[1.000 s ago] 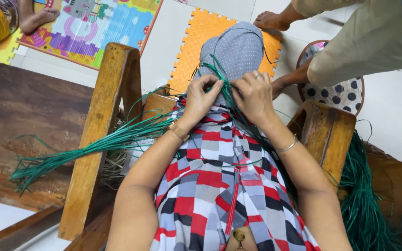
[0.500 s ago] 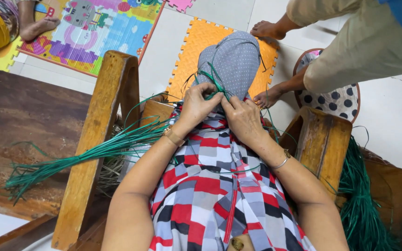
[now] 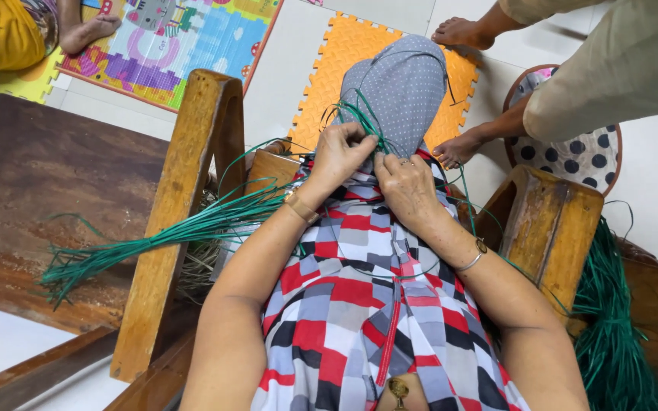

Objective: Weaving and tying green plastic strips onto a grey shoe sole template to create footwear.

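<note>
My left hand (image 3: 340, 157) and my right hand (image 3: 405, 189) meet over my lap, both pinching thin green strands (image 3: 363, 122) against a grey dotted cloth (image 3: 405, 84) that covers a rounded form. A long bundle of green strands (image 3: 161, 236) trails from my hands to the left across a wooden chair arm (image 3: 177, 213). A checked red, grey and black garment (image 3: 352, 297) covers my lap beneath the hands.
A second wooden chair arm (image 3: 550, 228) stands at the right, with a heap of green strands (image 3: 611, 335) beyond it. A brown table top (image 3: 47, 198) lies left. Orange foam mat (image 3: 321, 68) and colourful play mat (image 3: 169, 38) cover the floor. Another person's bare feet (image 3: 458, 148) stand close.
My right hand has slid down and closer to the left hand, and the strands are drawn tighter. The other person's feet shifted slightly.
</note>
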